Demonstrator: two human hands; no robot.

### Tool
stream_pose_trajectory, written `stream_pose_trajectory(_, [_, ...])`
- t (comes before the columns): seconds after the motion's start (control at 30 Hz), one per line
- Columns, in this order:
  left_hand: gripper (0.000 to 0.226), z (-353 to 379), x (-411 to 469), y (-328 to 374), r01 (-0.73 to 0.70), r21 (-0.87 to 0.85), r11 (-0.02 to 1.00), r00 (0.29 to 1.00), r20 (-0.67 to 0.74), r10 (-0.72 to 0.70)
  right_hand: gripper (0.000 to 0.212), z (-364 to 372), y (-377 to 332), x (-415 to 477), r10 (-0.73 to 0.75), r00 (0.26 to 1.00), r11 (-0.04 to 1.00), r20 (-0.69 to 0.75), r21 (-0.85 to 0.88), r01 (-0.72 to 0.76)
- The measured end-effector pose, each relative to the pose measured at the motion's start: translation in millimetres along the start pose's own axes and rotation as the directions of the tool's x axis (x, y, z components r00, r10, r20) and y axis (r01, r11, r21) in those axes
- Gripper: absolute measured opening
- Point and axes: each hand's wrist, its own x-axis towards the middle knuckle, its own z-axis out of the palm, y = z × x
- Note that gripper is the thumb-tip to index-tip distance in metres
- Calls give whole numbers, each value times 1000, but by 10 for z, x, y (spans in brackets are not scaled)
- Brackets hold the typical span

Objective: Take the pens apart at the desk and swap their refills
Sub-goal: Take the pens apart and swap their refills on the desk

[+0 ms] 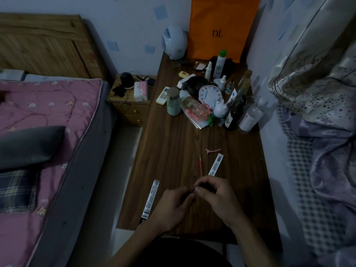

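Note:
Both hands meet over the near part of the dark wooden desk (173, 143). My left hand (171, 207) and my right hand (215, 195) each pinch an end of a small dark pen part (202, 185), mostly hidden by the fingers. A thin red refill (200, 164) lies on the desk just beyond my right hand. To its right lies a white pen barrel with a printed label (216, 164). A second labelled white barrel (150, 201) lies left of my left hand, near the desk's left edge.
A pink hair clip (213, 150) lies beyond the refill. Bottles, a cup (173, 101), a round clock (210, 95) and a remote crowd the far half of the desk. An orange bag (221, 26) leans on the wall. A bed flanks each side.

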Motion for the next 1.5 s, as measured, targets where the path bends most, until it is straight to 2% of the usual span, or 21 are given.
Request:
stream_pose_trajectory(0.17, [14,16,-16,-8,-2,-9,1000,1000,9,2,11,-16,43,8,38,999,999,-8,-3,-38])
stream_pose_trajectory(0.3, [29,0,-19,-24,32,12,999,999,-13,-32,11,-15,-7,21,79,991,993,-111,96,-68])
stream_pose_trajectory(0.43, [28,4,-48,-38,15,-14,1000,1000,8,-15,18,-15,-43,36,87,982,976,-168,212,-50])
stream_pose_trajectory(0.53, [30,28,-31,-42,-3,-27,1000,1000,12,3,12,19,-51,43,128,983,944,-131,319,-81])
stream_pose_trajectory(0.57, [30,37,-24,-41,-13,-31,999,1000,11,13,16,32,-49,48,131,986,937,-105,338,-88])
stream_pose_trajectory(0.63, [28,49,-11,-45,-22,-44,999,1000,15,23,24,58,-25,68,106,993,942,-60,325,-81])
stream_pose_trajectory(0.73, [28,65,-4,-58,-27,-41,999,1000,15,27,19,97,11,101,75,997,947,-23,314,-64])
stream_pose_trajectory(0.8, [28,76,-5,-86,-12,-42,999,1000,16,13,20,101,11,128,87,995,939,-48,339,-66])
stream_pose_trajectory(0.97, [29,62,14,-273,84,59,995,991,100,-90,27,39,-33,261,249,939,820,-237,568,-74])
stream_pose_trajectory(1.07, [25,58,29,-463,148,102,984,980,117,-160,33,15,-62,377,309,910,810,-277,577,-100])
stream_pose_trajectory(1.2, [23,25,74,-870,326,178,928,945,-43,-324,35,23,-48,482,349,892,836,-288,526,-157])
stream_pose_trajectory(1.37, [20,11,174,-1430,567,193,801,817,-256,-516,33,59,24,527,381,883,819,-273,543,-186])
stream_pose_trajectory(1.5, [39,48,224,-1748,679,292,674,734,-282,-617,32,105,70,507,388,886,809,-254,554,-195])
